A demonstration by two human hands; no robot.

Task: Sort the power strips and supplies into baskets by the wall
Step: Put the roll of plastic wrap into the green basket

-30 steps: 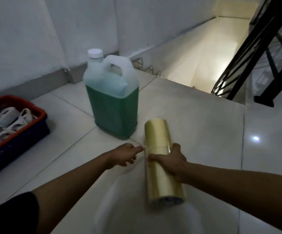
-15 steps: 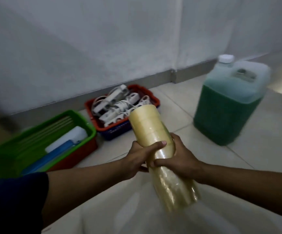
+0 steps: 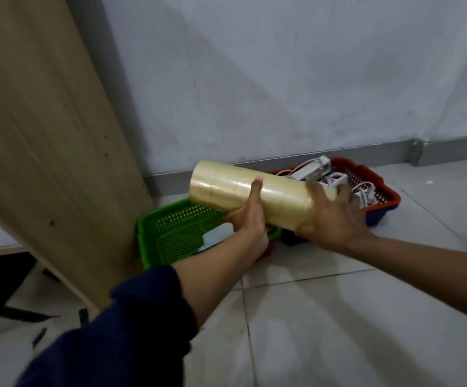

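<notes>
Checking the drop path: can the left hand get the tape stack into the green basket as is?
Probably yes. The left hand holds the tape stack just over the green basket, whose open mesh floor looks unobstructed.

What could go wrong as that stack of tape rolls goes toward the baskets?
1. The tape stack is several rolls in clear wrap, held sideways by the left hand and right hand; it could sag or slip.
2. The red basket is already heaped with white power strips, so tape set there may roll off.
3. The green basket sits tight against a wooden panel, which the stack's far end might knock.
</notes>
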